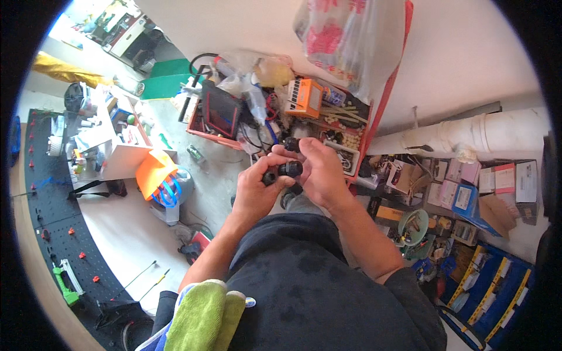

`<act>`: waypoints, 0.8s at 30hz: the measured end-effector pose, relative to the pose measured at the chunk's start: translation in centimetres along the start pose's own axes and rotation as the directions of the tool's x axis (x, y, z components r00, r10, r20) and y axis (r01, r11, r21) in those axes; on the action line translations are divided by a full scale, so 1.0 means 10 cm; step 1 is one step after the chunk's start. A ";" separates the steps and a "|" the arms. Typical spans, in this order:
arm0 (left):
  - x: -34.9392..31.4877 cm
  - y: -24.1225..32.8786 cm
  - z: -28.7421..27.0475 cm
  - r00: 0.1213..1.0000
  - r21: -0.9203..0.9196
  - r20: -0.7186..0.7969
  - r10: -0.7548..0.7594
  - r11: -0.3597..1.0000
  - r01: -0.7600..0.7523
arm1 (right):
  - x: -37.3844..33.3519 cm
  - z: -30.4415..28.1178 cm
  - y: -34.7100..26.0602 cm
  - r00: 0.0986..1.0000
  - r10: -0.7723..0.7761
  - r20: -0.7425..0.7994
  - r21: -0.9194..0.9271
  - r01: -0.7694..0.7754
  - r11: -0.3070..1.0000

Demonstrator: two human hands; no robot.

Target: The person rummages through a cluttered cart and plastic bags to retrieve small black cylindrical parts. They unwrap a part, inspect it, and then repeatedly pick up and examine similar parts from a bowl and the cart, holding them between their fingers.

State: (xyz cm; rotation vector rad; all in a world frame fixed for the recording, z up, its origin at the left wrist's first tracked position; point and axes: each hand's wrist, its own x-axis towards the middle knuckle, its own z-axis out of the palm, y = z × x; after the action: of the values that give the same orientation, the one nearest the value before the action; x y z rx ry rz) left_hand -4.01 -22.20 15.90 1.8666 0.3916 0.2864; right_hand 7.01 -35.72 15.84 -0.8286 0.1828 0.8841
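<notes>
Close together in front of my body, both hands grip small black parts. A black, ribbed cylindrical part (290, 169) sits between the fingertips of my left hand (256, 190) and my right hand (325, 175). One dark round end (268, 178) shows by my left thumb and fingers. Another black knobby piece (291, 144) juts out beside my right thumb and index finger. Whether these join into one fitting or are separate, I cannot tell. The fingers of each hand are closed around them and partly hide them.
Beyond my hands stands a red crate (218, 137) heaped with cables, bags and an orange box (304, 98). Plastic bags (342, 47) hang above. On the right are cartons (462, 199), a green bowl (413, 227) and blue drawers (489, 292). A black pegboard (64, 234) lines the left.
</notes>
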 end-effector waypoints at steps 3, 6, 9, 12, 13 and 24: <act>-0.28 -0.09 -0.51 0.996 -0.097 0.034 -0.079 0.992 0.081 | -0.01 0.13 0.16 0.998 0.014 0.059 0.004 -0.014 1.000; -0.62 -0.25 -1.08 0.967 -0.193 0.092 -0.238 0.948 0.252 | -0.16 0.49 0.49 0.999 0.007 0.053 -0.083 -0.003 0.997; -0.92 -0.47 -1.56 0.970 -0.363 0.107 -0.217 0.900 0.242 | -0.29 0.79 0.96 0.997 0.057 0.058 -0.199 -0.045 0.979; -1.16 -0.67 -2.00 0.940 -0.559 0.208 -0.270 0.756 0.341 | -0.38 1.10 1.47 0.995 0.040 0.096 -0.300 -0.009 0.954; -1.22 -0.73 -2.13 0.923 -0.603 0.255 -0.289 0.699 0.385 | -0.41 1.18 1.61 0.987 0.032 0.155 -0.355 0.025 0.934; -1.57 -1.19 -2.85 0.892 -0.818 0.422 -0.163 0.356 0.452 | -0.44 2.02 2.29 0.896 0.003 0.445 -0.739 0.365 0.567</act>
State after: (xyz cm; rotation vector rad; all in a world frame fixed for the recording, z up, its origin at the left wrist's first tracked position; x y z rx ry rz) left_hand -30.86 -0.34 13.67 0.6669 0.2942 -0.0555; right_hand -16.55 -16.08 18.71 -1.4687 -0.7472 0.9067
